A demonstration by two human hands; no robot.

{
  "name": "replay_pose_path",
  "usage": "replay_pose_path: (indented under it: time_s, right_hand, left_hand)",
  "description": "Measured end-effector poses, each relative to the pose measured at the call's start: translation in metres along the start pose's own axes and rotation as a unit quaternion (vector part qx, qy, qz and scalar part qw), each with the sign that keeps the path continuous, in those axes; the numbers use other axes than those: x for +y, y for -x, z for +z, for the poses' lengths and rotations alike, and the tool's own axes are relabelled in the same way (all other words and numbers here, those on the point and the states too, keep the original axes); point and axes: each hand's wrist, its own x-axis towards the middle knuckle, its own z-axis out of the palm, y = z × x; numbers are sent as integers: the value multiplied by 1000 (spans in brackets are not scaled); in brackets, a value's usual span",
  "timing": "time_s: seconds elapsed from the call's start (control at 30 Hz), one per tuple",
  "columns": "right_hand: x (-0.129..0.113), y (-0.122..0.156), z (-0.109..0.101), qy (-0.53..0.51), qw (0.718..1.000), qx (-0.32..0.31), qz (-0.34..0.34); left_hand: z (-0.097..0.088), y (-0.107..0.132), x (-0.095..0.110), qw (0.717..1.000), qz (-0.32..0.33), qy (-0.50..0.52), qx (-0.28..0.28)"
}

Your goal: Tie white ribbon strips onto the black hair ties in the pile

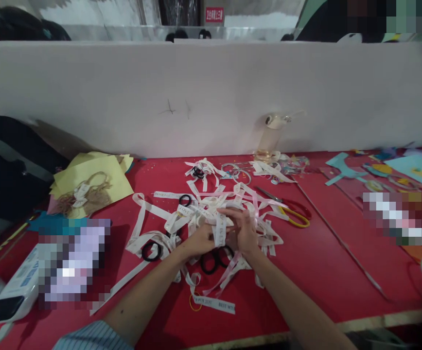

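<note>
Over the middle of the red table, my left hand (201, 240) and my right hand (246, 232) are close together, fingers curled. Between them a white printed ribbon (219, 230) hangs in a short strip, pinched by both hands; the fingertips are partly hidden. A heap of white printed ribbons (174, 221) lies under and around the hands, with some pink ribbon (229, 276) in it. Black hair ties (208, 262) rest just below my hands, and another black hair tie (151, 251) lies to the left. Scissors with yellow and red handles (294, 216) lie right of the heap.
A lidded bottle (268, 138) stands at the white partition (123, 97). Yellow paper (114, 182) with a twine bundle (92, 194) and a dark bag (10, 165) are at left. A thin rod (338, 238) and blue paper scraps (344, 169) lie at right.
</note>
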Motion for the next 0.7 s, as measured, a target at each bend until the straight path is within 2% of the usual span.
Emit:
replay_pose_path:
  time_s: [0.1, 0.17, 0.37, 0.57, 0.7]
  right_hand:
    - [-9, -3, 3, 44, 999, -2, -12]
    - [-14, -3, 4, 63, 997, -25, -25]
    - [-16, -3, 4, 57, 996, -69, -30]
    - [-9, -4, 2, 17, 996, -82, -13]
    - [-5, -4, -1, -56, 994, -89, 34]
  left_hand:
    - [0, 1, 3, 1000, 2, -20, -9]
    - [0, 0, 4, 999, 8, -29, -13]
    - [0, 1, 4, 999, 26, -43, -18]
    - [0, 0, 9, 999, 28, -38, -14]
    - [-1, 0, 12, 999, 19, -45, -20]
